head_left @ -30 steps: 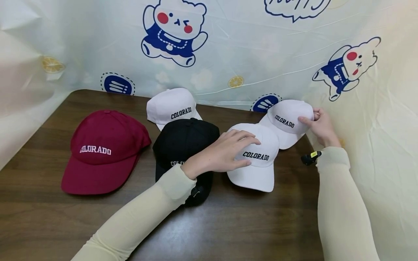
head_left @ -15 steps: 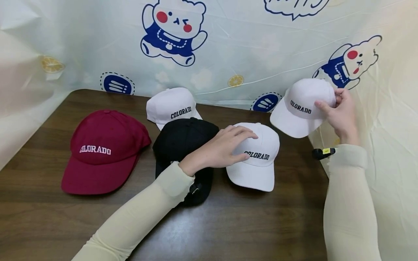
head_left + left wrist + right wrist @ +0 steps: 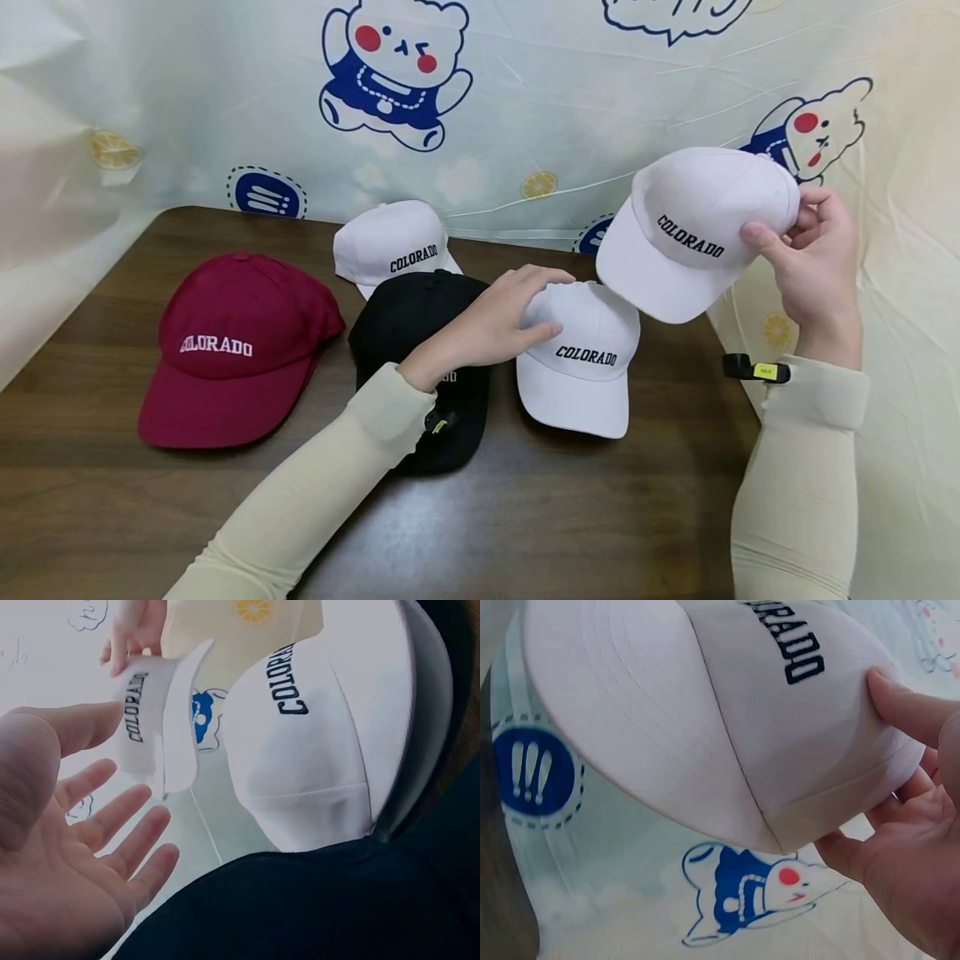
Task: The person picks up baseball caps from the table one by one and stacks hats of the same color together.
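My right hand (image 3: pixel 821 258) pinches the side of a white baseball cap (image 3: pixel 697 225) lettered COLORADO, thumb outside and fingers behind the edge. That cap is raised above the table in front of the backdrop, its brim pointing down and left; the right wrist view shows the thumb (image 3: pixel 911 709) on its crown. My left hand (image 3: pixel 506 321) hovers with spread, slightly bent fingers beside a second white baseball cap (image 3: pixel 585 354) on the table. The left wrist view shows the palm (image 3: pixel 82 862) facing up with nothing in it. Under the left wrist lies a black baseball cap (image 3: pixel 408 308), partly hidden.
A maroon baseball cap (image 3: pixel 240 350) lies at the left of the brown wooden table (image 3: pixel 562 517). Behind the black cap sits a third white cap (image 3: pixel 397 242), its brim partly covered. A pale backdrop with cartoon bears (image 3: pixel 393 83) hangs along the back and right side.
My right hand has lifted the white cap off the table at the back right and brought it up and nearer. The left hand has shifted slightly up and left.
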`<state>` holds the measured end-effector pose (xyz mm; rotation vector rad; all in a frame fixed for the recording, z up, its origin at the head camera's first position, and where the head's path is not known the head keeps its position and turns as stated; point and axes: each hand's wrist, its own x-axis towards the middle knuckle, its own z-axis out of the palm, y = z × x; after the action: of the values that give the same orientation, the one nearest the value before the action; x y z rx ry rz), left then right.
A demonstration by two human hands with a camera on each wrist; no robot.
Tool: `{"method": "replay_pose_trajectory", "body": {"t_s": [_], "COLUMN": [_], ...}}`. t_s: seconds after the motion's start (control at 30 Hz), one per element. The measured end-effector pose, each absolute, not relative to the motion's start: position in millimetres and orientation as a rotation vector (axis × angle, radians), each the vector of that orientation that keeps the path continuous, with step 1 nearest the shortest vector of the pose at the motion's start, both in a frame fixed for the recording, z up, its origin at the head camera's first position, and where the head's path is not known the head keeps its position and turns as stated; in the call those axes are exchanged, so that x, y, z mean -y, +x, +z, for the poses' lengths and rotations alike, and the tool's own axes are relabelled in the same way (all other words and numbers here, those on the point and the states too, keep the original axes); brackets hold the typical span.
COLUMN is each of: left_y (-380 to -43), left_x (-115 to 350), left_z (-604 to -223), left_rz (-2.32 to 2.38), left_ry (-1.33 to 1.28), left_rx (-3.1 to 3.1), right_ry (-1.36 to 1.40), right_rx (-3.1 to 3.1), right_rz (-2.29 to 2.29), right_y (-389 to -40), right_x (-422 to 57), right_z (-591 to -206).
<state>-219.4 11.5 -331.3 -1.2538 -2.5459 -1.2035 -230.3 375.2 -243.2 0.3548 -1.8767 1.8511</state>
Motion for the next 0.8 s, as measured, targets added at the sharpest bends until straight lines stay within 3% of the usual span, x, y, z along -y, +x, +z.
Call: {"method": "replay_pose_trajectory", "body": {"t_s": [0.4, 0.8], "left_y": [-226.8, -229.9], "left_x": [-3.7, -3.7], "left_z": [-328.8, -331.0], "left_rz": [-1.402, -1.458], "left_ry": [-1.18, -1.098], "left_rx": [2.435, 2.46], "right_ry": [0.715, 0.867], "right_rx": [1.987, 2.328], "right_rz": [1.919, 1.779], "right_y": [-201.0, -184.7], "right_x": [-351.3, -339.3], "right_z": [-265.2, -282.7]}}
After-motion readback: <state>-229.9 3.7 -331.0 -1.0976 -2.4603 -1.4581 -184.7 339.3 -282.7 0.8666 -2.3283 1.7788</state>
